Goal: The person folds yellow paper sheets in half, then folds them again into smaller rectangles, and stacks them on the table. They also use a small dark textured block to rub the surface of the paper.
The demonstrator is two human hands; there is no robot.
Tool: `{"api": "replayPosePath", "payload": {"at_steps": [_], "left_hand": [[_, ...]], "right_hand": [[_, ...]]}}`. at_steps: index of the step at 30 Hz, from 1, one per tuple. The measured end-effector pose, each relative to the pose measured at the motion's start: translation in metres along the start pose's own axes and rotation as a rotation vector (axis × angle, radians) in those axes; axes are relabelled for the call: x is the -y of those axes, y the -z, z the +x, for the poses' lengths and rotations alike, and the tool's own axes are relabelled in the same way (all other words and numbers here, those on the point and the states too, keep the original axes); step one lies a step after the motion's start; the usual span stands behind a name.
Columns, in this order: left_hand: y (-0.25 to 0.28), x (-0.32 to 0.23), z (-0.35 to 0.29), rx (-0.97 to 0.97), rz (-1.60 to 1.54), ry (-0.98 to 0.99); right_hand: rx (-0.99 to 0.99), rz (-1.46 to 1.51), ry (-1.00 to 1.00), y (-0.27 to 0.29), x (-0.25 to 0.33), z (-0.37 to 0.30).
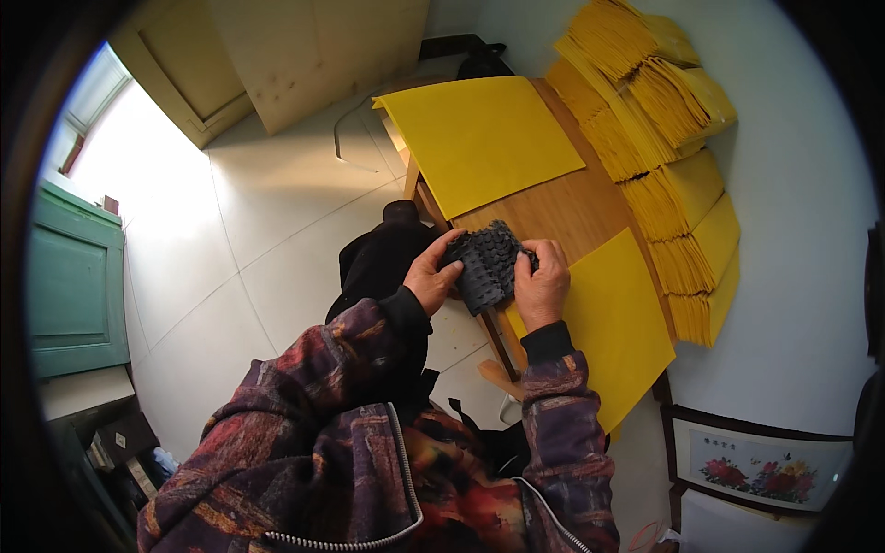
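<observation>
Between my hands is a dark grey piece of knitted fabric (pixel 490 269) with a bumpy, ribbed texture, held up above the near edge of the wooden table (pixel 562 212). My left hand (pixel 433 274) pinches its left side, thumb on top. At its upper right edge, the thumb and fingers of my right hand (pixel 542 281) are closed on it. A yellow sheet (pixel 489 138) lies on the table beyond my hands and hangs slightly over the edge. Another yellow sheet (pixel 613 323) lies to the right, partly behind my right hand and sleeve.
Tall stacks of folded yellow material (pixel 682 212) stand along the wall at the table's far right side. A framed flower picture (pixel 756 465) is at the lower right. Green cabinet (pixel 78 281) at left; pale boards (pixel 304 55) lean at the upper left above the tiled floor (pixel 203 304).
</observation>
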State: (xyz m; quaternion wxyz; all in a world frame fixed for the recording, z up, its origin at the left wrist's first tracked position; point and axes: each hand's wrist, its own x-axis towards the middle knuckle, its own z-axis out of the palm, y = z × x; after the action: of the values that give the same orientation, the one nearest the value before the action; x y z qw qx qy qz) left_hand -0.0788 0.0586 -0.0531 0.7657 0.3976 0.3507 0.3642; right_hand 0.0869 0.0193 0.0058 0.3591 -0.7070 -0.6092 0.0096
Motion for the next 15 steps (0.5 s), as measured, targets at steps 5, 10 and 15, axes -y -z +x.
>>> {"api": "replayPosePath", "payload": {"at_steps": [5, 10, 15], "left_hand": [[0.0015, 0.0033, 0.0056, -0.004, 0.092, -0.119], [-0.0047, 0.0006, 0.0032, -0.075, 0.009, -0.022], [-0.0072, -0.0034, 0.0030, -0.146, 0.057, 0.003]], "right_hand": [[0.088, -0.024, 0.096, 0.0015, 0.0016, -0.0049], [0.134, -0.087, 0.124, -0.0001, 0.0043, -0.0059], [0.193, -0.119, 0.125, 0.0016, 0.0069, -0.0073]]}}
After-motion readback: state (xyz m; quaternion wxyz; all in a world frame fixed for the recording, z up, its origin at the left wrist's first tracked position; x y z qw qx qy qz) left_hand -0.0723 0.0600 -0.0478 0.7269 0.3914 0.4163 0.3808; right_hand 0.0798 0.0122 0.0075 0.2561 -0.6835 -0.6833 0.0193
